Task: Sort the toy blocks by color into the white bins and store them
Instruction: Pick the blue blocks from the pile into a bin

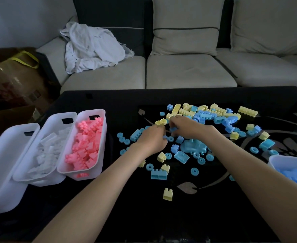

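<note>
Several blue and yellow blocks (207,114) lie scattered over the black table (109,100). My left hand (153,139) is over the pile's left part and pinches yellow blocks (160,122) at its fingertips. My right hand (186,127) is just beside it, fingers curled round a small blue block (173,129). At the left stand three white bins: one with pink blocks (87,146), one with white blocks (47,151), and one (2,165) whose inside I cannot see. A fourth bin (291,171) with blue blocks sits at the right edge.
A beige sofa (188,72) with cushions and a crumpled white cloth (93,46) stands behind the table. Cardboard boxes (16,81) sit on the floor at the left. A single yellow block (167,194) lies near the table's front.
</note>
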